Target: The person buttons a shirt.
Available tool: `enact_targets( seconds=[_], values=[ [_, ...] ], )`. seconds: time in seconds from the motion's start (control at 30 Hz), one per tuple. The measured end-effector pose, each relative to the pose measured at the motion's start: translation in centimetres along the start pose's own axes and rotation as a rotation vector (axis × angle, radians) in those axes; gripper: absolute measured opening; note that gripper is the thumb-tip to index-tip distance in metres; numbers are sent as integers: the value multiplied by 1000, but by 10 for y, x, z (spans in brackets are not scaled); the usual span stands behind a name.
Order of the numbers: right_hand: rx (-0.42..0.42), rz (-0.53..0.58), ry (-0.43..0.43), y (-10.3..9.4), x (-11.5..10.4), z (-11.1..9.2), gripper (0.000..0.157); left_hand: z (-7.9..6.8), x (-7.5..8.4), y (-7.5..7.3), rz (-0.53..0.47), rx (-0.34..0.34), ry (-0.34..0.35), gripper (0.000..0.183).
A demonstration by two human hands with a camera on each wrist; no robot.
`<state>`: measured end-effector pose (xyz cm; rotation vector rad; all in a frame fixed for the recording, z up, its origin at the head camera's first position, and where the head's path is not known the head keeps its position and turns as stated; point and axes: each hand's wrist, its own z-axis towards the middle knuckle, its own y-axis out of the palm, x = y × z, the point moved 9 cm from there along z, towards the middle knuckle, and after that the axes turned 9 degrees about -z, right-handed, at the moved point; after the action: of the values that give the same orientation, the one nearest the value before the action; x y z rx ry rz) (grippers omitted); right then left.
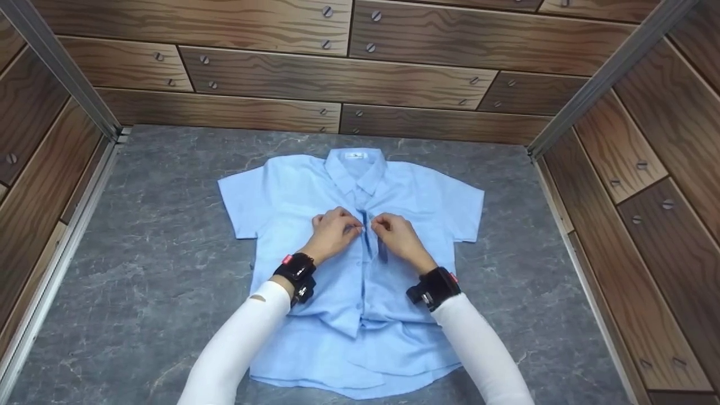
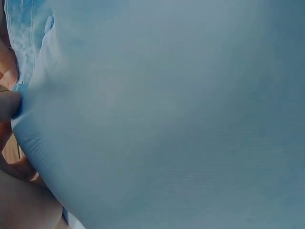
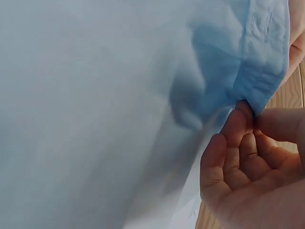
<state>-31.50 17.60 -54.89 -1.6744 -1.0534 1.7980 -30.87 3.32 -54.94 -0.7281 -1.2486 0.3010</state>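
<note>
- Head view: the scene is backed by wood-patterned walls (image 1: 270,70) and framed by metal posts (image 1: 613,70).
- A dark grey, marbled table (image 1: 169,225) is enclosed by them.
- On its middle, a light blue short-sleeved shirt (image 1: 304,191) is laid front up, collar (image 1: 341,175) away from the person, its lower front rumpled into folds.
- White sleeves (image 1: 243,343) are worn on both forearms, with black wrist devices (image 1: 297,271) strapped at the wrists.
- By the left grip (image 1: 336,233), the shirt's front edge is pinched between thumb and finger, just beside the front gap.
- By the right grip (image 1: 398,233), the facing edge is pinched likewise, near the other hand.
- A white label (image 1: 355,155) is seen inside the collar.
- Right wrist view: a stitched buttonhole (image 3: 268,23) is shown on the pinched strip.
</note>
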Motion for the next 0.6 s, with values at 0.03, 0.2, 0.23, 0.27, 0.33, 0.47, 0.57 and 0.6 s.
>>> enact_targets(
  seconds=[0.03, 0.2, 0.23, 0.27, 0.33, 0.47, 0.57, 0.6],
  values=[
    [-4, 4, -2, 0, -1, 0, 15, 0, 1, 0, 7, 0, 6, 20],
    [0, 16, -14, 0, -4, -1, 15, 1, 3, 0, 42, -3, 18, 19],
    [2, 20, -15, 0, -4, -1, 15, 1, 3, 0, 45, -4, 18, 19],
    [4, 24, -17, 0, -5, -1, 14, 1, 3, 0, 49, -3, 17, 19],
    [9, 28, -21, 1, -5, -1, 14, 2, 2, 1, 49, -2, 16, 19],
    [23, 35, -34, 0, -9, -1, 15, 3, 1, 2, 58, 0, 16, 19],
    [31, 39, -43, -1, -13, -2, 15, 3, -1, 4, 69, 0, 7, 20],
    [32, 36, -44, -1, -13, -2, 15, 3, -2, 5, 74, -5, -1, 20]
  ],
)
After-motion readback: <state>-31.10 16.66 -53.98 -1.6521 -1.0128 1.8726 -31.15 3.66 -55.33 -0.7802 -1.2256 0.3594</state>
